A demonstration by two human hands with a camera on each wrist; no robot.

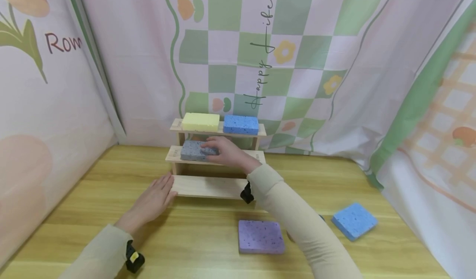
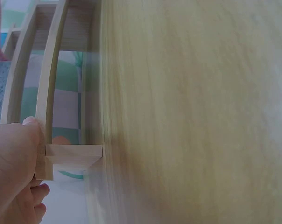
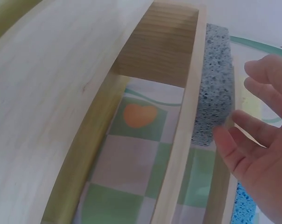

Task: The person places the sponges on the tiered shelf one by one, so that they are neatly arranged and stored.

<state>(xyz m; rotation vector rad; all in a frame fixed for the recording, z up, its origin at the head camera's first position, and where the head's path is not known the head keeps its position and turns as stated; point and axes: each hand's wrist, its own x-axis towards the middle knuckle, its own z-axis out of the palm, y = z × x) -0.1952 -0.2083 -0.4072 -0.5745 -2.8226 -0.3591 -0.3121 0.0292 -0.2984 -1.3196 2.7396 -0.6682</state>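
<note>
A three-tier wooden shelf (image 1: 208, 187) stands on the table. My left hand (image 1: 154, 198) holds the left end of its lowest board; the left wrist view shows the thumb against the board's edge and the fingers bent past its end. On the left of the middle tier lies a grey speckled sponge (image 1: 192, 151). My right hand (image 1: 229, 153) is at that sponge's right end, its fingers loosely spread, and a fingertip (image 3: 222, 135) appears to touch it. The top tier bears a yellow sponge (image 1: 201, 122) on the left and a blue sponge (image 1: 241, 125) on the right.
On the table (image 1: 201, 233) a purple sponge (image 1: 261, 237) lies in front of the shelf. Another blue sponge (image 1: 354, 221) lies farther right. Something partly hidden sits behind my right forearm. Patterned curtains (image 1: 260, 51) hang at the back and sides.
</note>
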